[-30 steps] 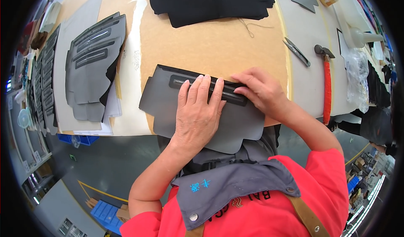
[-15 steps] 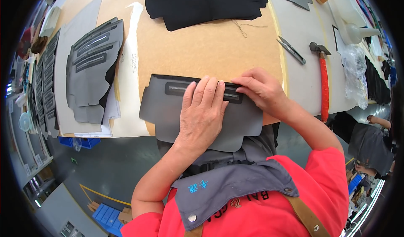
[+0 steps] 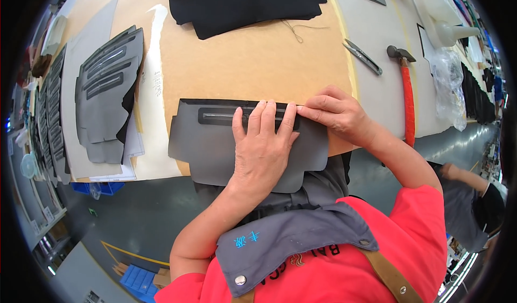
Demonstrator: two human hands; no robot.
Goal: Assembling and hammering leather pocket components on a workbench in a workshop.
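A grey leather-like panel (image 3: 207, 149) with notched corners lies at the table's near edge, its near part overhanging toward my lap. Along its far side runs a dark-framed slot (image 3: 215, 116), partly hidden by fingers. My left hand (image 3: 264, 155) rests flat on the panel, fingers spread and pointing away from me, fingertips near the far edge. At the panel's far right corner, my right hand (image 3: 340, 115) pinches the edge between thumb and fingers. The fingertips of both hands almost meet there.
Similar grey panels (image 3: 110, 96) are piled at the left. Black pieces (image 3: 247, 4) lie at the far middle, near a loose thread (image 3: 296, 31). To the right are thread snips (image 3: 363, 57), a red-handled hammer (image 3: 406, 96) and a plastic bag (image 3: 448, 87). Another person (image 3: 468, 201) is at far right.
The view has shifted slightly. My left fingers are spread wider, with their tips closer to the panel's far edge. My right hand still pinches at the far right edge, close to the left fingertips.
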